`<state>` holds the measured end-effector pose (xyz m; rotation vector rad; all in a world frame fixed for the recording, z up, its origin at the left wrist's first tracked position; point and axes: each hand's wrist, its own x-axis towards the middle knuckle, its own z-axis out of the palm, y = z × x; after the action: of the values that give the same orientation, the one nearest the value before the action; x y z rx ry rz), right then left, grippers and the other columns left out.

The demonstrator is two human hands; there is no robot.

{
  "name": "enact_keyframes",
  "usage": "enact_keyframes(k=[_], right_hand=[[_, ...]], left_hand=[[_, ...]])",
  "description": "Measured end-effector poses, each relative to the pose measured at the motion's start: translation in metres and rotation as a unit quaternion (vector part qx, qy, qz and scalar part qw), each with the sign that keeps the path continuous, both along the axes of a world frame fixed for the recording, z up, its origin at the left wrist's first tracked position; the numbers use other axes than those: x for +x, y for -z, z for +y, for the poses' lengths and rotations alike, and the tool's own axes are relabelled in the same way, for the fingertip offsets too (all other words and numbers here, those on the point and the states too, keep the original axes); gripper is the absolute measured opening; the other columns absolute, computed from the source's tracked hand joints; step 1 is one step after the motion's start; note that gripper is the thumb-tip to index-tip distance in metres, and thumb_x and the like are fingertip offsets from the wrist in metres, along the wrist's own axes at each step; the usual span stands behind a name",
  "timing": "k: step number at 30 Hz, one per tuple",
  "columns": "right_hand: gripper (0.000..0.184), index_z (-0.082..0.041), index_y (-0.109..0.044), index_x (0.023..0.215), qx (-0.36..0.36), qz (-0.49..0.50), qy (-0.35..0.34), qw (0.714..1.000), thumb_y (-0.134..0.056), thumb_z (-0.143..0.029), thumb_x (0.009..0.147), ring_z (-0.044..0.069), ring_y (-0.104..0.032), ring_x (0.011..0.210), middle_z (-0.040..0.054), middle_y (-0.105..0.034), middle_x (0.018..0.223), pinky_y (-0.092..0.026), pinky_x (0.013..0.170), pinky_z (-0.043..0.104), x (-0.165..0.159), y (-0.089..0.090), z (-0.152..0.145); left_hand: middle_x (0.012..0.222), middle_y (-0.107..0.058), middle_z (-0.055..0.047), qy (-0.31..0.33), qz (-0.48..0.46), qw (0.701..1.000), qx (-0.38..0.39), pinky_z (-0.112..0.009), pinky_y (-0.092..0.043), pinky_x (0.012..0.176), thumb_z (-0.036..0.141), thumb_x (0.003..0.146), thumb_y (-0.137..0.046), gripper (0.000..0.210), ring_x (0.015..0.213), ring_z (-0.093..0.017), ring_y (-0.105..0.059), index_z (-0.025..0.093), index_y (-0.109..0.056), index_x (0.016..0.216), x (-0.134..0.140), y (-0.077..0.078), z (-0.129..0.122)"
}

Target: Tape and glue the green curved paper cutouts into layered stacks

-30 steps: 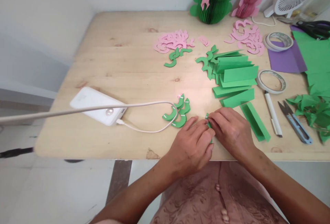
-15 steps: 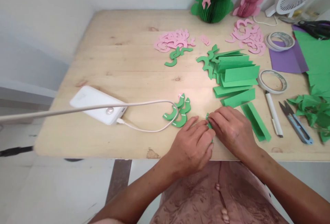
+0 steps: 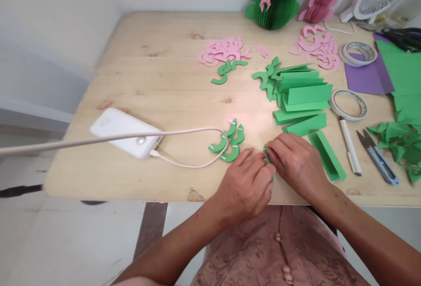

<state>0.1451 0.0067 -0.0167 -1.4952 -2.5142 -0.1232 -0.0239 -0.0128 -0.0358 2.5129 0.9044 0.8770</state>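
Observation:
Close to the table's front edge, a small green paper piece (image 3: 265, 148) lies mostly hidden under both hands. My left hand (image 3: 246, 183) has its fingers bent together and pressed down on it. From the other side, my right hand (image 3: 296, 161) pinches its upper end between thumb and fingertips. Just left of the hands are several curved green paper cutouts (image 3: 232, 153) with short white strips on them, partly crossed by a looped cable. On the right, beyond my right hand, stand folded green paper strips (image 3: 309, 95), with one more folded strip (image 3: 327, 156) beside the wrist.
A white power bank (image 3: 123, 132) with a cable (image 3: 184, 132) lies left. Pink cutouts (image 3: 223, 51) sit farther back. On the right are a tape roll (image 3: 348, 105), a white pen (image 3: 350, 148), thread snips (image 3: 378, 156) and green scraps (image 3: 397, 145). Honeycomb paper figures (image 3: 276, 1) stand behind.
The whole view has shifted very slightly. Both hands stay at the green paper piece in nearly the same pose, and nothing is let go.

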Motion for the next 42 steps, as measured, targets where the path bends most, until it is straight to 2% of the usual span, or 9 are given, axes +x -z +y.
enact_keyframes(k=[10, 17, 22, 27, 37, 42], right_hand=[[0.025, -0.017, -0.06, 0.069, -0.002, -0.019, -0.021, 1.0, -0.048, -0.014, 0.09, 0.018, -0.046, 0.07, 0.0042, -0.055, 0.069, -0.031, 0.065, 0.032, -0.001, -0.004, 0.002], [0.024, -0.017, -0.059, 0.068, 0.01, 0.016, 0.004, 1.0, -0.049, -0.016, 0.089, 0.017, -0.048, 0.067, 0.0036, -0.055, 0.067, -0.034, 0.063, 0.03, 0.0, 0.002, 0.005], [0.021, -0.016, -0.062, 0.072, 0.002, 0.065, 0.017, 0.998, -0.05, -0.018, 0.09, 0.017, -0.051, 0.067, 0.0044, -0.056, 0.069, -0.038, 0.063, 0.029, 0.004, 0.004, 0.004], [0.019, -0.015, -0.063, 0.078, -0.013, 0.097, -0.004, 0.995, -0.05, -0.018, 0.091, 0.017, -0.055, 0.072, 0.0048, -0.06, 0.073, -0.042, 0.068, 0.029, 0.007, 0.003, 0.001], [0.009, -0.014, -0.066, 0.088, 0.026, 0.133, 0.0, 0.991, -0.057, -0.014, 0.087, 0.018, -0.059, 0.077, 0.0082, -0.065, 0.084, -0.047, 0.071, 0.03, 0.014, 0.003, -0.01], [0.012, -0.012, -0.066, 0.095, 0.032, 0.14, 0.0, 0.99, -0.058, -0.012, 0.086, 0.02, -0.059, 0.081, 0.0101, -0.066, 0.088, -0.049, 0.073, 0.032, 0.016, 0.007, -0.019]], left_hand=[[0.096, -0.066, -0.011, 0.001, 0.001, 1.0, -0.004, -0.046, -0.039, 0.106, 0.016, 0.085, -0.045, 0.018, 0.106, -0.023, -0.06, 0.012, -0.053, 0.101, 0.0, 0.0, 0.0], [0.097, -0.065, -0.011, 0.003, 0.003, 1.0, 0.002, -0.046, -0.039, 0.105, 0.017, 0.086, -0.045, 0.018, 0.106, -0.022, -0.06, 0.012, -0.052, 0.102, -0.001, 0.001, 0.0], [0.096, -0.065, -0.012, 0.004, 0.005, 1.0, 0.002, -0.046, -0.039, 0.105, 0.017, 0.086, -0.046, 0.018, 0.107, -0.023, -0.059, 0.011, -0.053, 0.102, -0.001, 0.001, 0.0], [0.096, -0.065, -0.012, 0.004, 0.003, 1.0, 0.001, -0.046, -0.04, 0.105, 0.017, 0.086, -0.046, 0.018, 0.108, -0.023, -0.059, 0.011, -0.052, 0.102, -0.001, 0.002, 0.0], [0.096, -0.066, -0.012, 0.003, -0.003, 1.0, 0.004, -0.047, -0.04, 0.105, 0.017, 0.086, -0.047, 0.019, 0.11, -0.023, -0.059, 0.012, -0.053, 0.103, -0.001, 0.002, 0.0], [0.098, -0.067, -0.013, 0.006, -0.002, 1.0, 0.005, -0.047, -0.041, 0.104, 0.015, 0.085, -0.047, 0.019, 0.11, -0.024, -0.059, 0.011, -0.053, 0.102, -0.001, 0.001, 0.0]])
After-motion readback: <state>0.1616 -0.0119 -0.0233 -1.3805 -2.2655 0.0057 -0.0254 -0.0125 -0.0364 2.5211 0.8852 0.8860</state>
